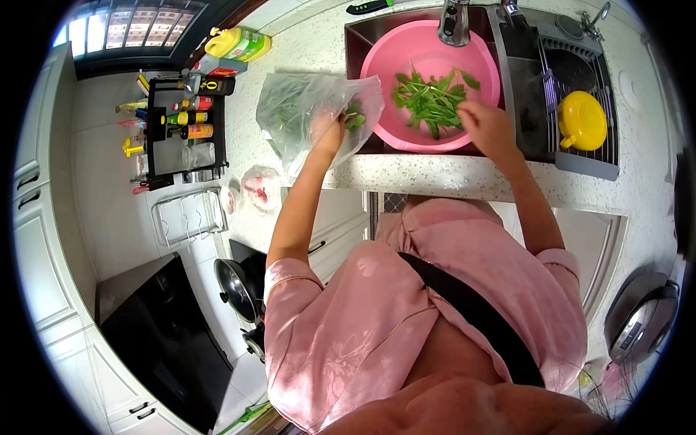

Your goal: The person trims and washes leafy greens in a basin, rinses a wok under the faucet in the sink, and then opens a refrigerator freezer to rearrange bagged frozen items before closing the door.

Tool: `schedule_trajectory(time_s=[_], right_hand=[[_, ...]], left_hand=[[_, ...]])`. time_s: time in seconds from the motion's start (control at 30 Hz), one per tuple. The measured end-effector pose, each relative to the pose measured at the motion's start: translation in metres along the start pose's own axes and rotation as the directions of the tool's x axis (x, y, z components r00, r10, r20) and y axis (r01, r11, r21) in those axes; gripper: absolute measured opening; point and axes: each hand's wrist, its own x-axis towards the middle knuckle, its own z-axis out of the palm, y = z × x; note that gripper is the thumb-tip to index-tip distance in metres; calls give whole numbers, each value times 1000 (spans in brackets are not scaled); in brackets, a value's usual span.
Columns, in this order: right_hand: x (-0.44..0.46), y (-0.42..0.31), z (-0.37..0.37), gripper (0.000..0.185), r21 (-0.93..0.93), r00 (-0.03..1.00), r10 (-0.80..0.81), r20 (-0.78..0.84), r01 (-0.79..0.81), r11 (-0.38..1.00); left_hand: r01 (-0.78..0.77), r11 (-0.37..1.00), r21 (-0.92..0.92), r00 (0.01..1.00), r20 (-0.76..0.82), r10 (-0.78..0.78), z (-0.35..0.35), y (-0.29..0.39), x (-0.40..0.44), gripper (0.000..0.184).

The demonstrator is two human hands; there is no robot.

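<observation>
A clear plastic bag (286, 109) of leafy greens lies on the counter left of the sink. My left hand (328, 136) reaches into its mouth, fingers curled at some green leaves (354, 116); the plastic partly covers them. In the sink sits a pink basin (377, 87) with a loose pile of leafy greens (431, 101) inside. Over the basin's right side is my right hand (493, 130), its fingers drawn together beside the pile. What lies between those fingertips, if anything, is too small to make out.
A faucet (454, 25) overhangs the basin's back. Right of it, a dish rack (605, 109) holds a yellow bowl-like item (582, 119). A knife (368, 7) lies behind the sink. Leftward stand a yellow jug (239, 45), a black bottle rack (156, 134) and a pan (238, 290).
</observation>
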Motion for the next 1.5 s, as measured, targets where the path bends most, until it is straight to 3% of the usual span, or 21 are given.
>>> schedule_trajectory(time_s=[0.1, 0.17, 0.27, 0.33, 0.37, 0.4, 0.43, 0.47, 0.5, 0.53, 0.57, 0.63, 0.7, 0.83, 0.9, 0.93, 1.0, 1.2, 1.3, 1.4, 1.5], right_hand=[[11, -21, 53, 10, 270, 981, -173, 85, 145, 952], [24, -53, 85, 13, 350, 950, -285, 124, 227, 909], [46, -56, 153, 12, 251, 935, -317, 157, 273, 929], [61, -66, 171, 12, 100, 887, -136, 441, 102, 990], [63, -66, 175, 14, 197, 875, 23, 484, -135, 971], [63, -65, 176, 14, 201, 872, 16, 489, -130, 971], [61, -58, 174, 13, 174, 927, -93, 362, 30, 984], [58, -49, 170, 11, 124, 948, -211, 237, 186, 975], [54, -48, 152, 9, 247, 955, -101, 278, 30, 969], [51, -35, 147, 8, 280, 962, -156, 222, 90, 956], [46, -24, 137, 9, 374, 950, -77, 301, -43, 927], [41, -20, 105, 10, 447, 921, -13, 389, -177, 877], [35, -13, 80, 12, 432, 845, 187, 501, -432, 792], [33, 18, 55, 14, 381, 872, 292, 393, -443, 811], [30, 41, 57, 19, 55, 996, 80, 35, -81, 995], [30, 41, 54, 19, 56, 996, 88, 27, -89, 994], [32, 35, 49, 25, -262, 954, -234, -190, 180, 948], [25, 21, 55, 21, 118, 995, -5, 96, -6, 993], [24, 10, 54, 17, 112, 990, -33, 139, 18, 994], [24, 1, 56, 15, 91, 990, -87, 113, 77, 993], [23, -10, 56, 13, 121, 987, -84, 134, 68, 990]], left_hand=[[37, 999, 29, 997, 65, -39, -18, 26, -12, 12], [-45, 996, -77, 998, -54, 41, -19, 34, -18, 10], [-80, 984, -159, 989, -137, 58, -12, 30, -18, 8], [-52, 990, -129, 998, -53, 45, -16, 23, -22, 21], [-22, 985, -171, 997, -75, 9, -17, 21, -26, 31], [5, 976, -216, 995, -94, -26, -18, 18, -28, 41], [-194, 977, 92, 930, -301, 213, -24, 6, -27, 54], [-184, 979, 88, 932, -301, 203, -29, -7, -29, 54], [-49, 999, 22, 976, -212, 53, -33, -20, -33, 51], [95, 995, -32, 989, -107, -98, -35, -28, -39, 49], [111, 993, -39, 988, -100, -114, -35, -36, -42, 49], [243, 946, 216, 931, 221, -290, -41, -41, -37, 45], [282, 934, 220, 921, 210, -327, -45, -31, -35, 44], [388, 890, 240, 880, 189, -435, -49, -31, -29, 43], [336, 918, 212, 914, 163, -372, -44, -46, -31, 45], [290, 940, 178, 940, 129, -314, -43, -54, -31, 48], [213, 961, 179, 960, 142, -239, -44, -59, -29, 48], [274, 932, 238, 954, 58, -296, -35, -71, -29, 29], [154, 965, 212, 984, 55, -169, -32, -73, -35, 26], [185, 943, 276, 978, 41, -204, -31, -63, -35, 26], [284, 936, 209, 920, 215, -327, -53, -30, -34, 25]])
